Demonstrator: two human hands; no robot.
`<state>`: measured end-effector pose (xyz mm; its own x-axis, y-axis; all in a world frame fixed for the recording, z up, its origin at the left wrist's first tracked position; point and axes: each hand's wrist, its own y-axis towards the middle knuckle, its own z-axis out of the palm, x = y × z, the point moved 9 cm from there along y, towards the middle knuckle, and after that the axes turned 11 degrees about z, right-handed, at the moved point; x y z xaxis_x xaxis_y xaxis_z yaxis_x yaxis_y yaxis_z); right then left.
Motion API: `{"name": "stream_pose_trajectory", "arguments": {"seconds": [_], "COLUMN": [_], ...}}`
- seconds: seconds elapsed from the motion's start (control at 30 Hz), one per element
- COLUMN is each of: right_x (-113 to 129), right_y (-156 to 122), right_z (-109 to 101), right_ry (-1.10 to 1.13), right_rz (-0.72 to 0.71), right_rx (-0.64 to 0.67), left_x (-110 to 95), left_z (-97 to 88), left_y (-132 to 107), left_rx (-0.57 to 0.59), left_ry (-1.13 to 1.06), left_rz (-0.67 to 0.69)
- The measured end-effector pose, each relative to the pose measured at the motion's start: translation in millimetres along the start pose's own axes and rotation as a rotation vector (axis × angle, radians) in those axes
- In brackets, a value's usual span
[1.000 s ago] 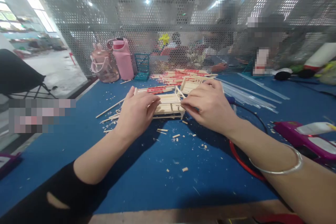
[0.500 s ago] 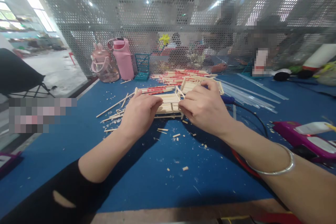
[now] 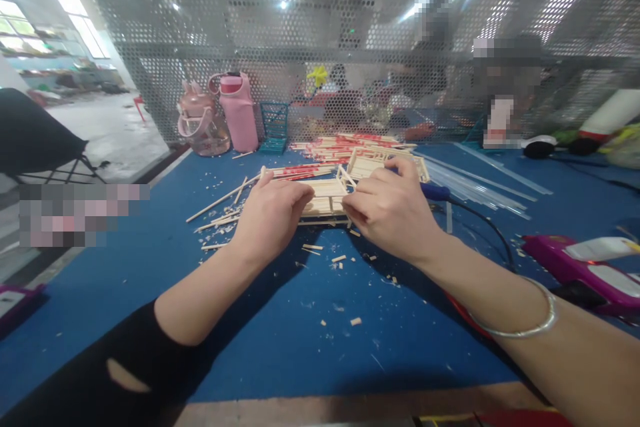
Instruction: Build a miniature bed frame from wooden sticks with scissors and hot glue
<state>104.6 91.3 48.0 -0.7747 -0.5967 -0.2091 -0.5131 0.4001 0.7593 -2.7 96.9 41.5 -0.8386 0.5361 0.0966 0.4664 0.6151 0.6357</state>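
At rear, upright: perforated metal screen (image 3: 225, 27). In front of screen: blue-topped table (image 3: 280, 333). Beyond left edge of table: black chair (image 3: 35, 127). At lower left, on left forearm: black sleeve (image 3: 100, 360), with slit.

Above table centre: left hand (image 3: 267, 213), thumb and fingers closed on left part of wooden model (image 3: 325, 188). Opposite: right hand (image 3: 395, 210), thumb and fingers pinched together at right end of same model. Exact piece under right fingertips: hidden, cannot tell.

At right edge of table: purple case (image 3: 590, 287), with white piece on top. Behind hands, near screen: pile of red-marked sticks (image 3: 350, 147). At rear left, side by side: pink bottle (image 3: 239, 120) and clear jug (image 3: 197, 123) with pink top.

Location of wooden model: table centre, between hands, slatted top visible, slanted stick at right end. Directly behind right hand, partly covered: second wooden model (image 3: 383, 167). Right of bottle: teal stand (image 3: 274, 130). Right of second model: clear rods (image 3: 470, 183), laid flat. Just beside right hand: blue handle (image 3: 435, 191) with black cord.

On right forearm: silver bracelet (image 3: 540, 327). Left of left hand: loose sticks (image 3: 220, 203). Scattered in front of model: wood scraps (image 3: 340, 258).
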Motion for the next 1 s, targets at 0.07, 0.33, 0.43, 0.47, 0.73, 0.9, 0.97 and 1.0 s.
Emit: {"name": "stream_pose_trajectory", "arguments": {"seconds": [0.07,0.33,0.43,0.47,0.73,0.9,0.97,1.0], "right_x": [0.0,-6.8,-7.8,-7.6,-5.8,-12.4,-22.0,-28.1], "right_y": [-0.5,-1.4,-1.6,-1.6,-2.6,-3.2,-3.5,-3.9], "right_z": [1.0,5.6,7.0,7.2,7.5,-11.5,-21.8,-25.4], "right_ry": [0.001,0.039,0.037,0.035,0.033,0.142,0.198,0.221], "right_rz": [0.000,0.073,0.086,0.087,0.072,0.082,0.140,0.180], "right_rx": [0.007,0.034,0.051,0.057,0.065,-0.092,-0.170,-0.199], "left_x": [-0.6,-0.3,-0.2,-0.3,-0.4,1.0,2.0,2.2], "left_z": [-0.1,0.0,0.2,0.4,0.1,0.8,1.0,1.0], "left_y": [0.0,0.3,-0.1,-0.2,0.4,0.5,-0.2,-0.9], "left_rx": [-0.002,-0.019,-0.018,-0.015,-0.016,-0.011,-0.015,-0.018], "left_ry": [-0.006,-0.025,-0.030,-0.028,-0.016,-0.024,-0.028,-0.028], "left_rz": [0.003,0.013,0.014,0.015,0.017,0.002,0.003,0.006]}}
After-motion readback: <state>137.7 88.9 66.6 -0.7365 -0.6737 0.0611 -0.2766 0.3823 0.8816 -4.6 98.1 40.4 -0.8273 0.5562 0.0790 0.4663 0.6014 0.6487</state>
